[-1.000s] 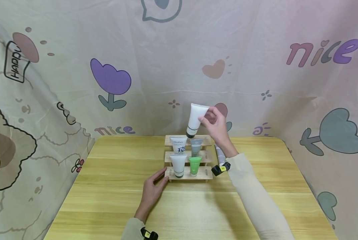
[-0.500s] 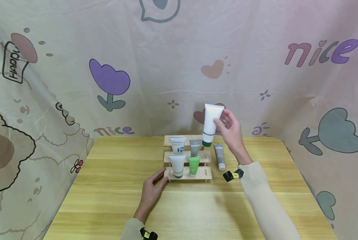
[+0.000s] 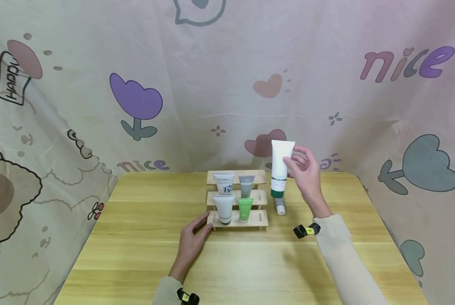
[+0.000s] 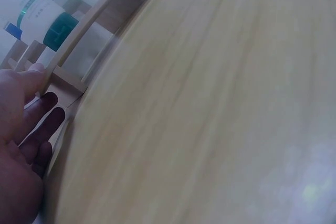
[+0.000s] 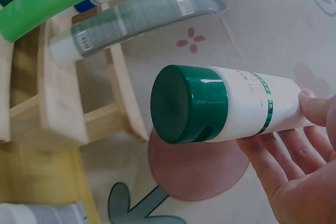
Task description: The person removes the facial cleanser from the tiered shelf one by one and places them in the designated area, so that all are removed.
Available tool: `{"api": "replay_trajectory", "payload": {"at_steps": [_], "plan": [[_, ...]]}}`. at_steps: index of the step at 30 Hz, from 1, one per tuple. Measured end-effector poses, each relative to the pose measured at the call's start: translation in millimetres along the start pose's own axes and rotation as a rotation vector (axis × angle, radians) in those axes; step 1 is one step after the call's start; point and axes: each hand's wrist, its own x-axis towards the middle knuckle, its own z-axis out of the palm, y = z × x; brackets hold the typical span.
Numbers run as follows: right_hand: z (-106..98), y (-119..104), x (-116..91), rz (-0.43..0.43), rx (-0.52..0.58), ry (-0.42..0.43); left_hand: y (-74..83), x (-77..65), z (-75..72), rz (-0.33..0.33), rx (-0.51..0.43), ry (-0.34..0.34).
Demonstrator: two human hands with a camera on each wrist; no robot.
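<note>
My right hand point(image 3: 306, 173) pinches a white squeeze tube point(image 3: 282, 165) with a dark green cap, held cap down above the table to the right of the wooden step rack point(image 3: 263, 219). In the right wrist view the thumb lies on one side of the tube, with the fingers behind it. My left hand point(image 3: 191, 241) grips the left end of the rack's lowest step, thumb near the front corner. On that step stand a white tube point(image 3: 224, 208) and a bright green tube point(image 3: 244, 209). The middle step bears a white tube with blue lettering point(image 3: 224, 183) and a grey tube point(image 3: 246, 186).
Another grey tube with a white cap point(image 3: 280, 206) lies on the wooden table point(image 3: 135, 237) right of the rack, partly hidden behind the held tube. The rack's top step point(image 3: 260, 177) is at the back. A printed cloth point(image 3: 196, 84) hangs behind the table.
My right hand has carried the white tube from above the rack's top step to the right and slightly down, turning it more upright. The left hand stays at the rack.
</note>
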Motion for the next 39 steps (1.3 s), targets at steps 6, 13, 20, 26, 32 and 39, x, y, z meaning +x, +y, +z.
{"api": "replay_trajectory", "payload": {"at_steps": [6,13,20,26,32,39], "plan": [[-10.0,11.2,-6.1,0.090,-0.023,0.011,0.9,1.8,-0.7,0.004,0.002,-0.004],[-21.7,23.5,-15.5,0.185,-0.037,0.063,0.6,0.5,-0.4,0.018,0.006,0.000],[-31.4,32.3,-22.6,0.220,-0.007,0.101,0.8,1.3,1.2,0.044,0.012,0.018],[-41.8,45.1,-27.2,0.255,-0.051,0.107,0.0,2.6,1.3,0.032,0.009,0.014],[-52.5,59.1,-30.6,0.350,-0.090,0.115,0.6,1.3,0.1,0.021,0.001,0.015],[-65.9,76.8,-34.4,0.433,-0.110,0.101,0.2,1.3,0.5,0.009,-0.012,0.006]]}}
